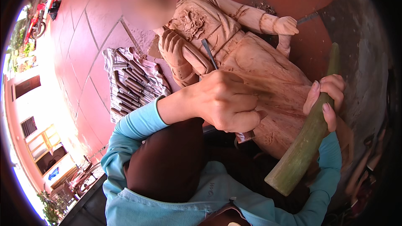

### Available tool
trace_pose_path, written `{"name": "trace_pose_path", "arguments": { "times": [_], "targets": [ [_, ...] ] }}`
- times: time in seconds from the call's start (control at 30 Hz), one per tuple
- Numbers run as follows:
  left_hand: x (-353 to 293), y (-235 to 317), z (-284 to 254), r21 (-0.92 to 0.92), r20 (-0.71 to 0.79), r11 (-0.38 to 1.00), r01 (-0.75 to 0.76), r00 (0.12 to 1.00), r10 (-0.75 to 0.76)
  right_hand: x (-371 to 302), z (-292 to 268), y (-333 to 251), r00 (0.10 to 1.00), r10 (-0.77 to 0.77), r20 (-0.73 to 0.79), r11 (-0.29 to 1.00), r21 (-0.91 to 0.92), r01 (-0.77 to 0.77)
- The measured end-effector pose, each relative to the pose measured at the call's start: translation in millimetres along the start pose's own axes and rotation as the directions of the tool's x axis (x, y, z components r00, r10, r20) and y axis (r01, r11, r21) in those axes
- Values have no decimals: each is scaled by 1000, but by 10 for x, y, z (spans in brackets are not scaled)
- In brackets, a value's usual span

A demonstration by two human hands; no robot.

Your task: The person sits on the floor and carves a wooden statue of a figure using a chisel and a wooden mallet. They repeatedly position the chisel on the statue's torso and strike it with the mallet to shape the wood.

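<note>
My left fingers (245,101) clench a steel chisel (209,53); right fingers (333,88) wrap a tapered green club (302,150). Carved wooden figure (268,60); tiny jacket lettering (211,189).

Counting one left hand (226,100), one right hand (334,88), two turquoise sleeves (140,118), one chisel (209,53), one green tapered club (299,150), one carved wooden figure (266,60), one striped cloth (161,78), and over a dozen laid-out tools (132,86), too crowded to number exactly.

Statue (255,58) and cloth (109,60) on red floor (83,69)
</note>
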State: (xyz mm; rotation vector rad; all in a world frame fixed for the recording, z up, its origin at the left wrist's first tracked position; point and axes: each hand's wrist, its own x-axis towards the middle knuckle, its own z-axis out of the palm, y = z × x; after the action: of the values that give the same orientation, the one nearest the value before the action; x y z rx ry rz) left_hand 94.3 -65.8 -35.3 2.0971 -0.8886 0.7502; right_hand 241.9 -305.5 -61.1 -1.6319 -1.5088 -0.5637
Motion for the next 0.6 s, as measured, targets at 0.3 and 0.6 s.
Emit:
{"name": "trace_pose_path", "arguments": {
  "times": [0.3,0.6],
  "targets": [
    [72,-37,53,62,-46,997,46,998,-43,110,-11,-7,986,26,165,968,-252,17],
    [135,-21,42,103,2,990,96,995,-97,54,58,51,992,80,98,971,-233,-55]
  ]
}}
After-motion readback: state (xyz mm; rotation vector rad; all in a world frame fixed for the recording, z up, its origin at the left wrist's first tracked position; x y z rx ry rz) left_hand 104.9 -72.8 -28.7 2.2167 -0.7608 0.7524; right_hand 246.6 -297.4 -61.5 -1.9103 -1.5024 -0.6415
